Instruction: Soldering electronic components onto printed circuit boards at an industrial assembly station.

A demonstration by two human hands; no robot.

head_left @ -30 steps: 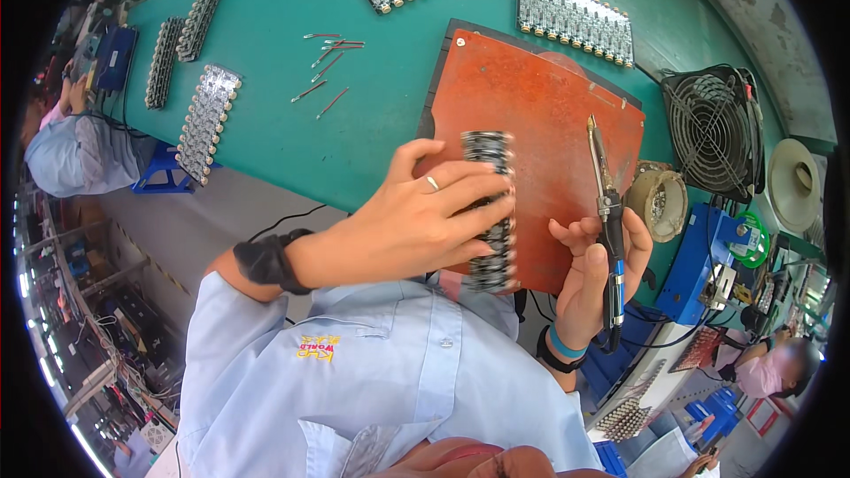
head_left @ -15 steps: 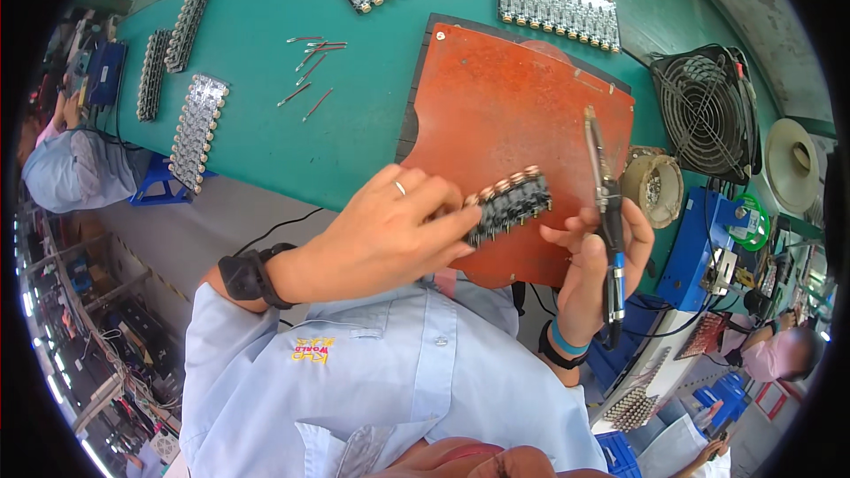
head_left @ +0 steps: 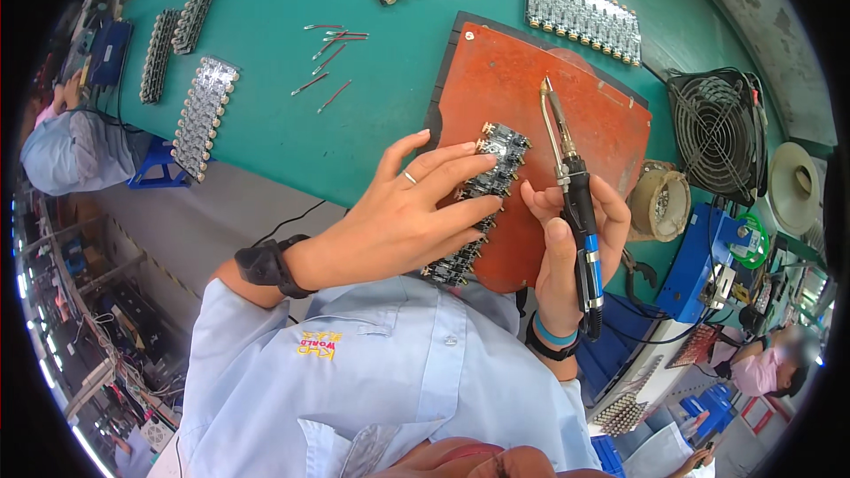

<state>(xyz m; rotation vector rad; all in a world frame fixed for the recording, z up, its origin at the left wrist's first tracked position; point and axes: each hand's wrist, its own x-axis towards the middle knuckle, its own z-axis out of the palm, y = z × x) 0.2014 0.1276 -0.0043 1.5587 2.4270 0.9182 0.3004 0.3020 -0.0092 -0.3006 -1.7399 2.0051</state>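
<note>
My left hand lies with fingers spread over a long dark circuit board strip with brass-coloured round parts along its edge. Its fingertips touch the board, and the hand hides part of it. Slanting across the near part of an orange-red work mat, the board has its near end by my shirt. In my right hand is a soldering iron, its handle black and blue. The iron's tip, with a thin metal tube alongside, points away from me above the mat, to the right of the board.
Several short red and black wires lie on the green table. More boards stand at the far side and the left. Rightward are a round pot, a fan, a blue device and a green spool.
The board has turned from crosswise to lengthwise and sits under my left hand, whose fingers have spread. The soldering iron has shifted left, its tip now leaning left and farther away.
</note>
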